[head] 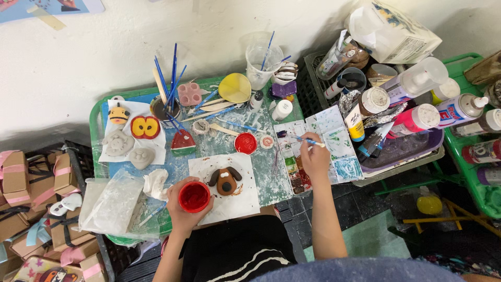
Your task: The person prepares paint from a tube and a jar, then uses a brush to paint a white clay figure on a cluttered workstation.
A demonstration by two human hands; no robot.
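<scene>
While steadying red paint pot (194,197) in closed left hand (183,208), dipping paintbrush (309,141) pinched in right hand (314,156) toward palette (334,137), keeping dog figure (225,180) just beside.

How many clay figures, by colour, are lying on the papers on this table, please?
Brown dog figure on the white sheet by the left hand: 1
Unpainted grey pieces: 2
Yellow and red piece: 1
Yellow striped figure: 1
Red and green slice: 1
Total: 6
</scene>
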